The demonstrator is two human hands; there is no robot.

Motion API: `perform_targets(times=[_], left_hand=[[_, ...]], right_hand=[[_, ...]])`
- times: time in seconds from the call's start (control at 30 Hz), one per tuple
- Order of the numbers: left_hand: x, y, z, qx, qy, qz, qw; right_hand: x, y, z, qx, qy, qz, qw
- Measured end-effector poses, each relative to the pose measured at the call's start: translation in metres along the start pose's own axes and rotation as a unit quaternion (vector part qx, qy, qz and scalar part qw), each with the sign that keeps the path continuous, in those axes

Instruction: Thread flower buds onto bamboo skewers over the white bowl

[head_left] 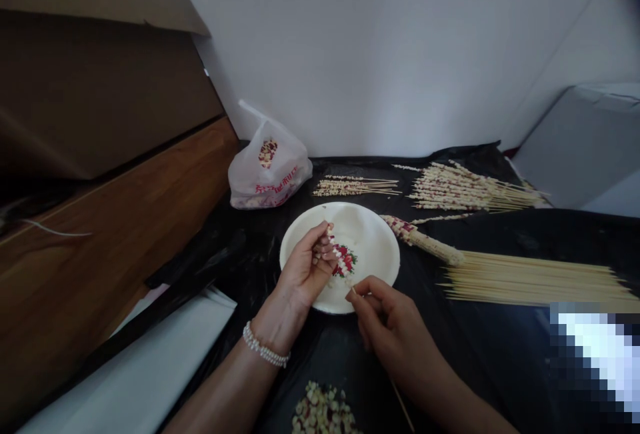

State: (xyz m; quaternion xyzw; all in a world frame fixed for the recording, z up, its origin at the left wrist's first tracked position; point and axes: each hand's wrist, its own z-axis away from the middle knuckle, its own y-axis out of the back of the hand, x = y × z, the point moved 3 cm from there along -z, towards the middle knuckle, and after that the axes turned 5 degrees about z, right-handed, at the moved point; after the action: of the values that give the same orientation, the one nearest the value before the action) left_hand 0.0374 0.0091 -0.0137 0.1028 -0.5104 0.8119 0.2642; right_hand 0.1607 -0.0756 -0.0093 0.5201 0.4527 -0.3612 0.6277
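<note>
Skewer (343, 262) slants from left hand (311, 265) down through right hand (395, 319).

Only lettering in view: red print (284, 182) on the white plastic bag (260, 177), far side, left of ctr. Runs across the bag's lower front, slanting up twd the right. Chars too small, blurred & creased to make out; can't tell exact wording, brand or any nos. Looks like 2 bits: a shorter one at left, larger chars to the right. Nothing legible elsewhere, near or far.
</note>
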Motion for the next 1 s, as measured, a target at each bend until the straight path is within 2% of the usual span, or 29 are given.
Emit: perform_targets(times=[0.2,0.4,0.6,0.9,1.0], left_hand=[[0.0,-0.001,-0.001,-0.013,0.021,0.005,1.0],[0.001,0.001,0.0,0.011,0.032,0.018,0.999],[0.0,0.006,-0.005,0.054,0.079,-0.001,0.995],[0.001,0.005,-0.001,0.015,0.032,-0.021,0.999],[0.003,0.005,-0.001,0.02,0.016,-0.002,1.0]], right_hand=[[0.001,0.001,0.0,-0.006,-0.003,-0.02,1.0],[0.001,0.005,-0.002,0.0,-0.019,-0.044,0.999],[-0.003,0.011,-0.004,0.002,-0.025,-0.075,0.997],[-0.004,0.008,-0.001,-0.004,-0.023,-0.087,0.996],[-0.005,0.007,-0.001,-0.008,-0.023,-0.083,0.996]])
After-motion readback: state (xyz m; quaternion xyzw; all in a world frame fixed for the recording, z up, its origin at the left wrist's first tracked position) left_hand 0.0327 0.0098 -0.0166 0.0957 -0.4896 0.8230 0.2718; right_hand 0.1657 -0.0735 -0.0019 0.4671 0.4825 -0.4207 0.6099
